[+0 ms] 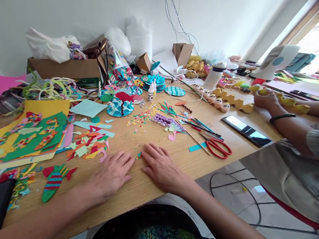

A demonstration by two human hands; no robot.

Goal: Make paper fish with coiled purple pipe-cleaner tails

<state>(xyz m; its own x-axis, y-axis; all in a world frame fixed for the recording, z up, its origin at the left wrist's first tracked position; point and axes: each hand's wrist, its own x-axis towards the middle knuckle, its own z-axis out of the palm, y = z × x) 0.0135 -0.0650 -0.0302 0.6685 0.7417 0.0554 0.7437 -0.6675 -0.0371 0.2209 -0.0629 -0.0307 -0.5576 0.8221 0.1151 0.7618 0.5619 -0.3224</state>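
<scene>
My left hand (112, 174) lies palm down on the wooden table (138, 136), fingers flat and slightly spread, holding nothing. Beside it, my right hand (161, 167) rests palm down too, fingers stretched out. Small paper bits (138, 156) lie between the fingertips of both hands. Colourful paper scraps (87, 145) are piled just beyond my left hand. A green paper fish with red and blue stripes (54, 182) lies to the left, near my left forearm. Red-handled scissors (218, 148) and a wooden stick (193, 138) are to the right of my right hand.
Green and yellow sheets (37, 137) cover the left side. Glue bottles (150, 93) and a blue round paper piece (120, 107) stand farther back. A phone (246, 130) lies at the right edge, near another person's hands (266, 100) and egg-carton strips (235, 100).
</scene>
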